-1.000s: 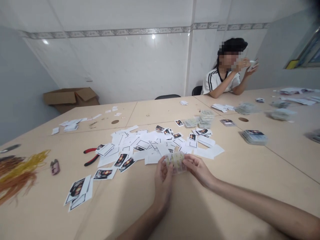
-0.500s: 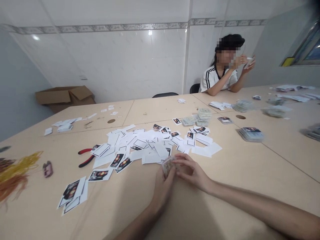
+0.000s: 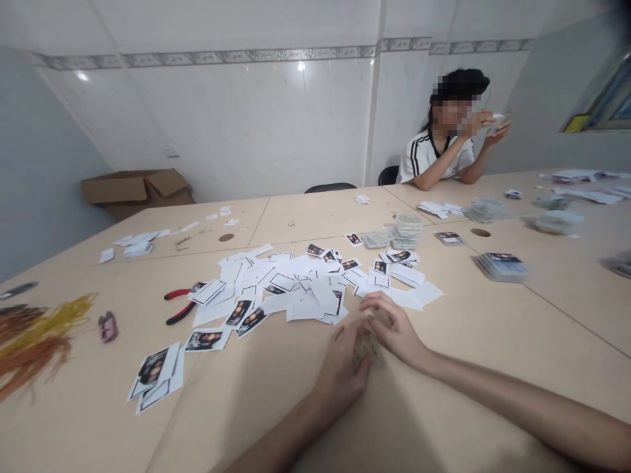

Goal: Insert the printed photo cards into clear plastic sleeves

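Observation:
My left hand (image 3: 340,364) is closed around a small clear plastic case (image 3: 365,348) with yellowish-green contents, low over the table near me. My right hand (image 3: 397,332) meets the same case from the far right, its thumb and fingers bent against the upper edge. Fingers hide much of the case, and motion blurs it a little. Just beyond both hands spreads a loose pile of white paper slips (image 3: 296,299), several of them printed with a dark picture. Other printed cards (image 3: 204,339) lie to the left of the pile.
Red-handled pliers (image 3: 178,314) lie partly under paper at the left. Yellow and orange cords (image 3: 59,328) and a small pink tool (image 3: 107,327) are farther left. Stacked clear cases (image 3: 501,268) stand right, more cases (image 3: 407,228) behind the pile. Across the table sits a person (image 3: 438,154) holding something.
The case has turned and moved slightly right and nearer to me. My left hand now covers more of it, and my right hand has shifted right. The view has swung slightly left.

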`<state>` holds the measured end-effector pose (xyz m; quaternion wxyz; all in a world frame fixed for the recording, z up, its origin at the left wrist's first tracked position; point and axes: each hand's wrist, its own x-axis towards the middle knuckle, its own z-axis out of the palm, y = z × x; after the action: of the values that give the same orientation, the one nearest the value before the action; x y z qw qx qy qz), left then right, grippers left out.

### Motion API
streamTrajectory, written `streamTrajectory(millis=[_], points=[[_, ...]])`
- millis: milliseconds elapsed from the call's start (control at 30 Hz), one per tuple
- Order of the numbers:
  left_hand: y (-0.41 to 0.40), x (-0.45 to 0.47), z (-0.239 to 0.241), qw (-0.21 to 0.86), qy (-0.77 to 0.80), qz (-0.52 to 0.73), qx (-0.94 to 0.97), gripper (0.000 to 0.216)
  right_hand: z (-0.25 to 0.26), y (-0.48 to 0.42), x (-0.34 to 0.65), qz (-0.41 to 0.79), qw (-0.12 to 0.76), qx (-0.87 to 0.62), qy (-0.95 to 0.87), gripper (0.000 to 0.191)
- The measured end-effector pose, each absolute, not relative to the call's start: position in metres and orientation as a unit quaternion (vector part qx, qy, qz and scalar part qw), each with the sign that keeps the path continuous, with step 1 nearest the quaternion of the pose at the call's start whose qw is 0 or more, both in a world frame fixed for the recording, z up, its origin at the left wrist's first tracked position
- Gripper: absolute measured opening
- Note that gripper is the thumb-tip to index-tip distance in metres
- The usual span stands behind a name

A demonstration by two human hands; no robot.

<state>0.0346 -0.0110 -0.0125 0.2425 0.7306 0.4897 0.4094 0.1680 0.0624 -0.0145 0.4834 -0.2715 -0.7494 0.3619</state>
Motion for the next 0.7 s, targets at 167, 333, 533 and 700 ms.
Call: streamTrajectory(millis=[167, 333, 533, 700], points=[[-0.012, 0.034, -0.007, 0.254, 0.494, 0.443, 0.704, 0.031, 0.007, 0.138, 0.167, 0.131, 0.381, -0.303, -0.864, 0.027], [-0.013, 0.034, -0.004, 0.260, 0.490, 0.455, 0.697, 0.017, 0.015, 0.197, 0.153, 0.011, 0.121, -0.304, -0.945, 0.036], [-0.013, 0.035, -0.004, 0.271, 0.491, 0.460, 0.688, 0.017, 0.003, 0.210, 0.126, 0.034, 0.106, -0.346, -0.931, 0.031], [-0.014, 0.036, -0.003, 0.276, 0.488, 0.463, 0.687, 0.019, 0.001, 0.220, 0.122, 0.078, 0.125, -0.365, -0.919, 0.030]])
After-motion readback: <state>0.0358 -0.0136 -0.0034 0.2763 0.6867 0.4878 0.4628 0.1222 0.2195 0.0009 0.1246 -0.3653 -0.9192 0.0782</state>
